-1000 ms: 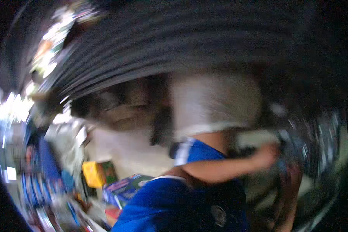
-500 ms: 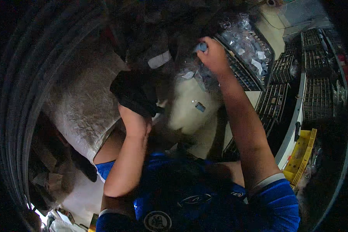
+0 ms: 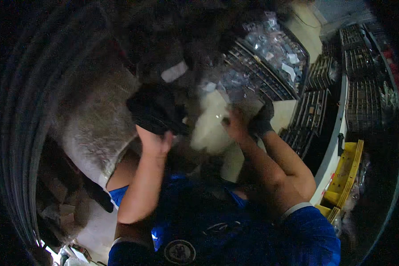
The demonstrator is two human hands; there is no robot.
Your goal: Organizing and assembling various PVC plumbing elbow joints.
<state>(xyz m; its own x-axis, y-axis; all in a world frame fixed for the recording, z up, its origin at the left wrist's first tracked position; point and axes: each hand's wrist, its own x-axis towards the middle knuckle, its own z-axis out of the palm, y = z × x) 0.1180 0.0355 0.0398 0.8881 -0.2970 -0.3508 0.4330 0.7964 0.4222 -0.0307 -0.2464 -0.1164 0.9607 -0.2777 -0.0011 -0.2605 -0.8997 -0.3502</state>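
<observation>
Small dark piece [image 3: 226, 121]: at the right hand's [image 3: 238, 127] fingers, over a pale surface [image 3: 208, 131]. Blurred; cannot tell whether they pinch it. Left hand [image 3: 153, 139] touches a black bundle [image 3: 153, 108]; finger closure unclear. Beyond: black crate [image 3: 265, 72] with grey parts. Far right: yellow crate [image 3: 344, 170].

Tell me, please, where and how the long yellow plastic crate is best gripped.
Probably grip the yellow crate by its long right rim, coming from the right: that edge shows as a narrow lip, while its left side lies close to a pale curved strip.
</observation>
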